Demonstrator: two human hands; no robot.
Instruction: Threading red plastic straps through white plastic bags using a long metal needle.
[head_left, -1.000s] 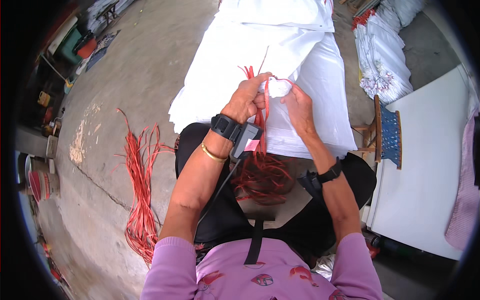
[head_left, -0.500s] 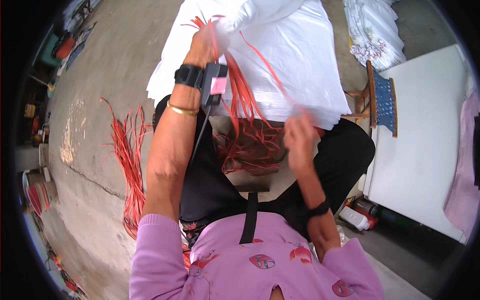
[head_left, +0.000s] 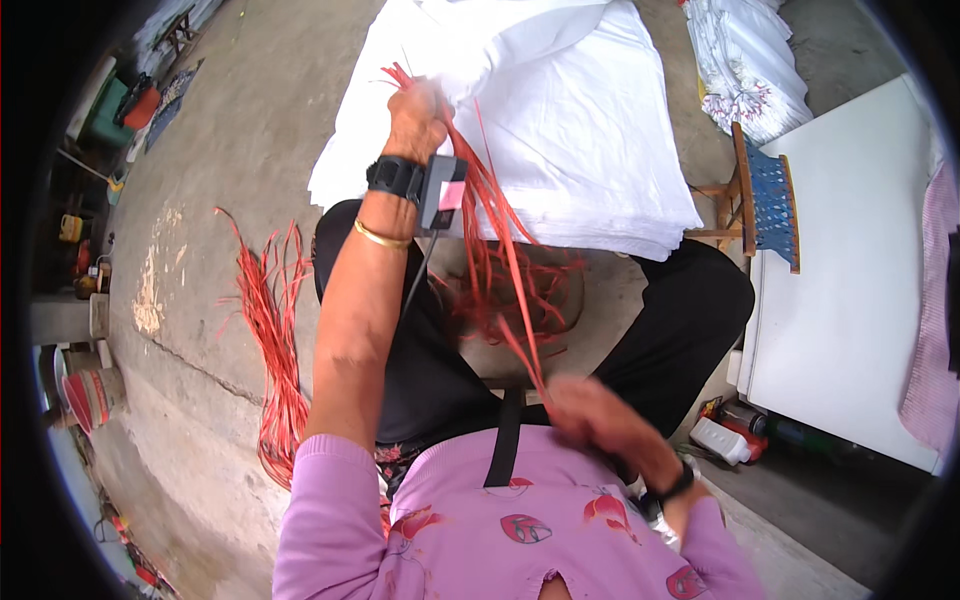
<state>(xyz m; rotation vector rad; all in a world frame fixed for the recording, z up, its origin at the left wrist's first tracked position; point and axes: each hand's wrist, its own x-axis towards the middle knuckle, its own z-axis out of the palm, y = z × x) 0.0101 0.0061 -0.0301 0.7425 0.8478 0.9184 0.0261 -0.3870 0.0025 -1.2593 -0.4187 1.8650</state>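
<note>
Left hand (head_left: 418, 115), upper centre, is gripping red strands (head_left: 482, 190). Right hand (head_left: 603, 420), lower centre, is appearing blurred, its grip unclear.

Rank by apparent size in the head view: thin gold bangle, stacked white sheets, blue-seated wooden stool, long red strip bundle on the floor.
1. Stacked white sheets
2. Long red strip bundle on the floor
3. Blue-seated wooden stool
4. Thin gold bangle

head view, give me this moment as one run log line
left hand: closed on red strips, at white fabric stack | right hand: blurred, at one strip's lower end | floor left: red strip bundle
</note>
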